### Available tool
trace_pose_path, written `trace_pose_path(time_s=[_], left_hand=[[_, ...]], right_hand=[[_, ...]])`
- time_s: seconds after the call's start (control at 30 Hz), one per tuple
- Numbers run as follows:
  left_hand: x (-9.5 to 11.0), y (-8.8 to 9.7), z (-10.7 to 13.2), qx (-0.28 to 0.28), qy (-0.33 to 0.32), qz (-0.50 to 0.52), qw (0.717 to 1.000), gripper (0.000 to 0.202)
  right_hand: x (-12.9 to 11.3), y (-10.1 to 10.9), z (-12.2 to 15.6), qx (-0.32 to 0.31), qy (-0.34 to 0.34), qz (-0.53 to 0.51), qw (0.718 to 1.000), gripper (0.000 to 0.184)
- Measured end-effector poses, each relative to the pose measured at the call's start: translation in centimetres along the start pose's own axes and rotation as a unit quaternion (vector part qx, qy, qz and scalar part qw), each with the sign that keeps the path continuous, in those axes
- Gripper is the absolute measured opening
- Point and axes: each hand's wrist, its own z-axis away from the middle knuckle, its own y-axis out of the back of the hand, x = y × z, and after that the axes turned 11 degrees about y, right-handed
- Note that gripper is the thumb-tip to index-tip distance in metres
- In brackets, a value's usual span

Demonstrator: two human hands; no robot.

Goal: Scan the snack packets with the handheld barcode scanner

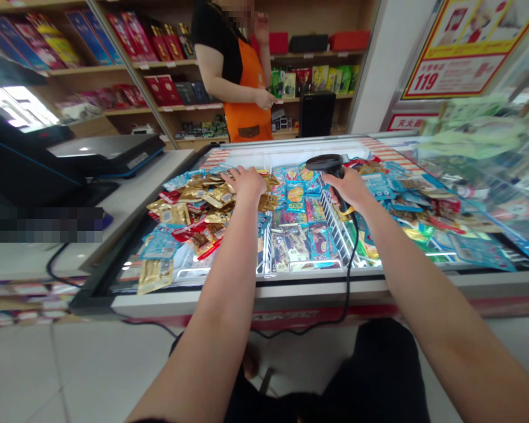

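Note:
My right hand (351,187) is wrapped round the handle of a black barcode scanner (325,163), held above the glass-topped chest freezer (229,291). A black cable (349,276) hangs from the scanner's handle. My left hand (247,180) lies on the right side of a pile of gold, red and blue snack packets (219,195), fingers stretched out over gold ones. Its fingertips are partly hidden among the packets. On the right of the glass spreads a second pile of packets (405,191). Through the glass between the piles show colourful packs (296,197) in white wire baskets.
A co-worker in an orange apron (247,88) stands behind the freezer, before shelves (178,63) of boxed goods. On the left counter (130,202) are a scale (108,154) and a dark machine. Blurred wire racks (506,170) stand at right.

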Motion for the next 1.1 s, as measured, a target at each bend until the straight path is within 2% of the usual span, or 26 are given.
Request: trace_pose_path(time_s=[0.13,0.23,0.33,0.47,0.6,0.73,0.77,0.87,0.97,1.1], left_hand=[[1.8,0.2,1.4,0.005,-0.048,0.034,0.998,0.053],[3.8,-0.4,2.3,-0.007,-0.095,0.068,0.993,0.052],[6.3,-2.1,2.1,-0.050,-0.166,0.072,0.982,0.051],[10.1,-5.0,0.5,-0.113,-0.237,0.054,0.963,0.054],[14.3,-7.2,-1.0,-0.151,-0.247,0.055,0.956,0.062],[18.9,-8.4,-1.2,-0.104,-0.234,0.103,0.961,0.066],[20.1,-8.7,-1.1,-0.108,-0.229,0.112,0.961,0.069],[23.1,-9.2,-0.8,-0.197,-0.246,0.097,0.944,0.078],[24.6,-9.2,-0.3,-0.260,-0.303,0.063,0.915,0.079],[23.8,-8.4,1.1,-0.266,-0.334,0.048,0.903,0.069]], right_hand=[[-0.1,-0.2,0.0,0.013,-0.001,-0.003,1.000,0.022],[-1.2,0.0,0.1,0.042,-0.013,-0.039,0.998,0.025],[-2.7,1.2,0.5,0.089,-0.012,-0.111,0.990,0.020],[-3.9,3.9,1.4,0.155,0.007,-0.200,0.967,0.020],[-3.6,5.6,2.3,0.216,0.012,-0.239,0.947,0.020],[-3.6,5.6,2.6,0.276,-0.018,-0.250,0.928,0.017],[-3.7,5.6,2.6,0.281,-0.017,-0.250,0.927,0.017],[-4.0,5.5,2.6,0.298,-0.011,-0.235,0.925,0.019],[-4.2,5.7,2.6,0.305,-0.008,-0.217,0.927,0.021],[-4.2,5.7,2.6,0.313,-0.009,-0.210,0.926,0.019]])
